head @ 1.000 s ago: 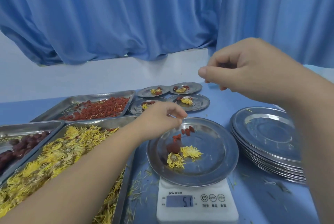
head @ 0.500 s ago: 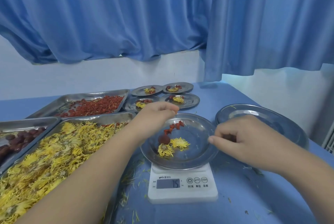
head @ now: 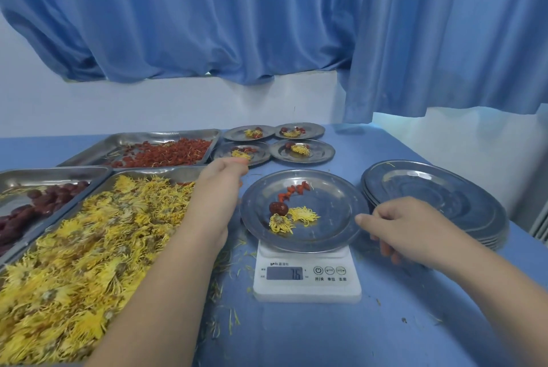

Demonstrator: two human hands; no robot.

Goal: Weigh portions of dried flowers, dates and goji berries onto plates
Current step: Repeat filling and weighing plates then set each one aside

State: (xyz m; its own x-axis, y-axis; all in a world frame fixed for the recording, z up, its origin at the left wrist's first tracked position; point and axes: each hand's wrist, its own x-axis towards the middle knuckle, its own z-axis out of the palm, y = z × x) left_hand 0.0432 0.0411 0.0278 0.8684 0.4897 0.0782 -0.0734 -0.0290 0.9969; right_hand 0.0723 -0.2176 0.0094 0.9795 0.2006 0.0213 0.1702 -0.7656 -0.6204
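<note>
Now left hand (head: 221, 178) beside plate (head: 332, 197), no longer over it.

**Hidden, cropped, unreadable**

Left hand (head: 221, 180): fingers curl away from the camera and the tips are hidden, so can't tell if anything is pinched. It covers the near-left edge of one rear plate (head: 261, 148).

Right hand (head: 397, 225): fingers are tucked under the palm, thumb at the rim of the weighing plate (head: 326, 188). Touch or grip unclear. It blocks part of the plate stack (head: 444, 197); plate count not readable.

Scale (head: 307, 289): top is hidden under the plate, display (head: 284, 273) blurred with the last digit uncertain, button labels too small.

Date tray (head: 59, 174) is cut by the left edge. Flower tray (head: 154, 172) is cut left and bottom, its right rim behind the left forearm. Both forearms run out of frame.
</note>
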